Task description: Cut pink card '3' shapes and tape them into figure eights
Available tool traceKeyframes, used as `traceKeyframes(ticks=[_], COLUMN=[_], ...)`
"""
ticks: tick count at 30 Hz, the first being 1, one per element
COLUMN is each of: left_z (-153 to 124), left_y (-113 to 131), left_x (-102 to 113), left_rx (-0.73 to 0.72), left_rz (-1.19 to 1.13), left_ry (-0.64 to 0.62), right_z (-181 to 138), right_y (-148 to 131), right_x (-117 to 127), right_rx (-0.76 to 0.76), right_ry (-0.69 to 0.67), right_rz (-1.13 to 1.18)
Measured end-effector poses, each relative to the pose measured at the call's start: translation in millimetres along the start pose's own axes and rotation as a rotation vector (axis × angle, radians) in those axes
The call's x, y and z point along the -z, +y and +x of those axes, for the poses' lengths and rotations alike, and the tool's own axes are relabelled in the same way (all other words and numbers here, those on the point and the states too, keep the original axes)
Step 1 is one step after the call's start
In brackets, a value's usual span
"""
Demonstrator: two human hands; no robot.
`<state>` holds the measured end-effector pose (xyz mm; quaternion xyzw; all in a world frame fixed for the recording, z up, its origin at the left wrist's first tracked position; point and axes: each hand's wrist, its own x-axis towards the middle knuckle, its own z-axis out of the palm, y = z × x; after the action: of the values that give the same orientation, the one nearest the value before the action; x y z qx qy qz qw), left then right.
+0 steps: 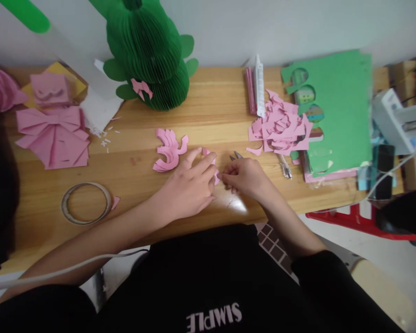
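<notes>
A small pink paper cutout [216, 177] lies partly hidden beneath the fingers of my left hand [193, 186], which hold it near the table's front edge. My right hand [245, 178] is closed, its thumb and index finger meeting at the cutout's right edge. Two dark blade tips of scissors [236, 156] stick out beyond its knuckles; the handles are hidden by the hand. Just left of my left hand sits a stack of curved pink paper cutouts [168, 150].
Pink paper scraps [280, 124] are heaped at right, beside a white tube [259, 85] and green sheets [346, 111]. A green honeycomb paper figure [147, 55] stands at the back. Left are folded pink paper [53, 136] and a tape ring [65, 203]. A white cable [72, 266] crosses my left arm.
</notes>
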<state>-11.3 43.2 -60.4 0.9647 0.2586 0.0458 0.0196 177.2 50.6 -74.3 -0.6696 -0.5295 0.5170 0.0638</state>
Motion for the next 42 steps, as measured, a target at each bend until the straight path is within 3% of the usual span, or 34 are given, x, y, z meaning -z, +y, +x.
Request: traceKeyframes(ticks=[9, 13, 15, 18, 21, 25, 30, 36, 39, 42], left_z=[0.2, -6.0, -11.3, -16.0, -11.8, -2.6, -5.8, -7.8, -5.9, -5.0], left_y=[-0.8, 6.7, 12.7, 20.4, 24.3, 26.4, 23.6, 14.1, 11.0, 8.7], left_x=[-4.4, -1.8, 0.2, -1.0, -7.2, -9.0, 17.5, 62.2, 79.5, 96.5], left_rx=[0.035, 0.087, 0.182, 0.447, 0.596, 0.581, 0.542, 0.433, 0.417, 0.446], left_rz=[-0.045, -0.040, -0.055, -0.076, -0.056, -0.051, -0.057, -0.176, -0.174, -0.194], left_ry=[0.021, 0.125, 0.252, 0.391, 0.328, 0.332, 0.499, 0.660, 0.737, 0.773], right_z=[-3.9, -9.8, -14.3, -20.7, -22.3, -18.7, -19.9, -23.2, -25.1, -32.8], right_y=[-5.4, 3.5, 11.5, 20.7, 22.7, 21.5, 12.2, -30.9, -55.7, -75.9], right_x=[4.0, 4.0, 2.9, 0.8, -1.0, -3.6, -4.1, 7.3, 18.6, 31.2], right_rx=[-0.028, 0.009, 0.033, 0.071, 0.124, 0.194, 0.283, 0.476, 0.542, 0.663], right_ry=[-0.042, -0.030, -0.009, 0.076, 0.179, 0.238, 0.200, -0.019, 0.025, 0.160], right_rz=[0.120, 0.144, 0.160, 0.190, 0.220, 0.262, 0.371, 0.807, 0.815, 0.744])
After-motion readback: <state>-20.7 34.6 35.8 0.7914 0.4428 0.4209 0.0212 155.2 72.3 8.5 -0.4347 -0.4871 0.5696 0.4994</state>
